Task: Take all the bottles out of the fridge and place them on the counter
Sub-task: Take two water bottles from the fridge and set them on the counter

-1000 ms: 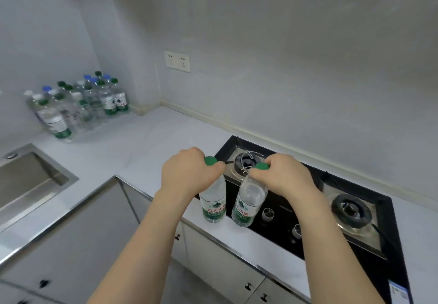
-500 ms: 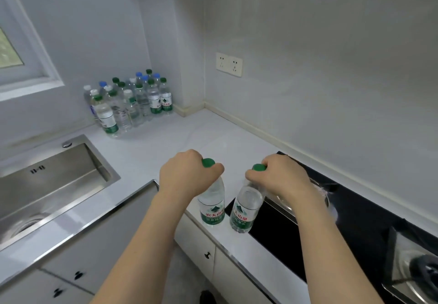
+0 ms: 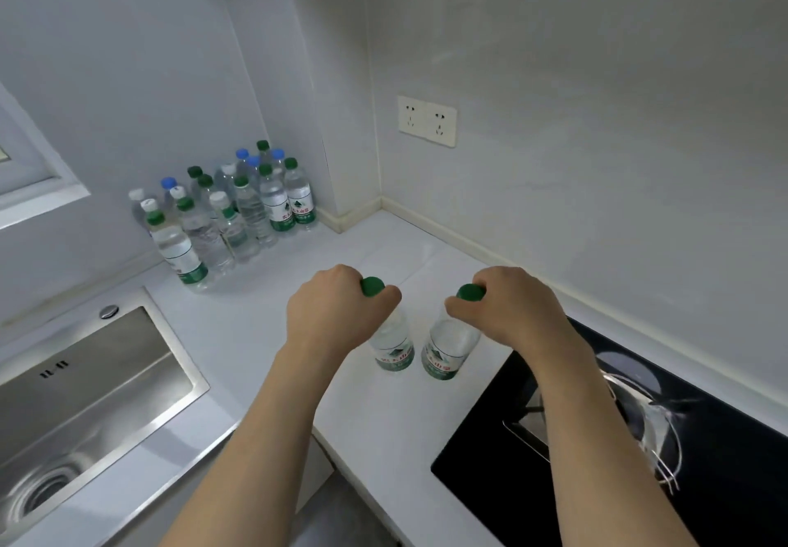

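Your left hand (image 3: 337,312) grips the neck of one clear green-capped plastic water bottle (image 3: 394,348); your right hand (image 3: 511,307) grips another (image 3: 445,348). Both sit over the white counter (image 3: 256,325), left of the black hob (image 3: 725,461). Far left: a bottle cluster (image 3: 230,214).

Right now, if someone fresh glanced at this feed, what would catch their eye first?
Two hands at centre: the left hand and the right hand each grip a green-capped bottle by the neck, left bottle and right bottle, over the white counter. Next, the cluster of bottles in the far corner.
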{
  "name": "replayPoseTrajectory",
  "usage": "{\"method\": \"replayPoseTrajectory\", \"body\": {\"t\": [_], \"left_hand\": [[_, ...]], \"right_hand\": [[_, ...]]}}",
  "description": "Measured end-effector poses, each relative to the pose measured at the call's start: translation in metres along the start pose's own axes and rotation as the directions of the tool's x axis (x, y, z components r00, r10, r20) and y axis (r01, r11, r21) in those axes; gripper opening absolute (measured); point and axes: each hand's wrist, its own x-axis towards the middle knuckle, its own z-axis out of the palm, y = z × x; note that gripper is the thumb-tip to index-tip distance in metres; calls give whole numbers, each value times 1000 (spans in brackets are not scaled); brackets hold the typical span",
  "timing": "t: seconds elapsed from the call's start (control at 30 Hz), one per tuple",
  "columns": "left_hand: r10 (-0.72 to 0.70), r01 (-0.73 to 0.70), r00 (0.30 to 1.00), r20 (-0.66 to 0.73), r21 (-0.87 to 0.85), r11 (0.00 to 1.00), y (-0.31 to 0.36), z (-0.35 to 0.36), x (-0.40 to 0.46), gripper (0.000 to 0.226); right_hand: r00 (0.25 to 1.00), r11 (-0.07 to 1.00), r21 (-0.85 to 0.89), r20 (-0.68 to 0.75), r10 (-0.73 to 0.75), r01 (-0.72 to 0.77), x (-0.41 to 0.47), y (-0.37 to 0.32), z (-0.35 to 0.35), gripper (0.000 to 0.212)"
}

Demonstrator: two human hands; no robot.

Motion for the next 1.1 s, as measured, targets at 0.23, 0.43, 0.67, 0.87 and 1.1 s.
{"method": "replayPoseTrajectory", "body": {"t": [0.23,0.43,0.67,0.87,1.1], "left_hand": [[-12,12,1000,19,-15,1000,-10,11,56,42],[21,-19,996,82,-16,1000,-47,16,104,43],[58,-56,993,106,-16,998,-104,5,167,42],[80,-80,994,76,0,997,-166,-9,223,41],[58,-60,996,70,21,998,-222,-10,274,41]], "right_hand": [[999,999,-18,-3,50,-50,54,-3,13,41],[995,995,-6,22,97,-97,93,-31,41,41],[992,992,-21,27,124,-123,140,-92,73,41],[996,995,-53,22,82,-80,194,-156,103,39],[999,996,-85,50,12,-8,252,-208,137,38]]}}
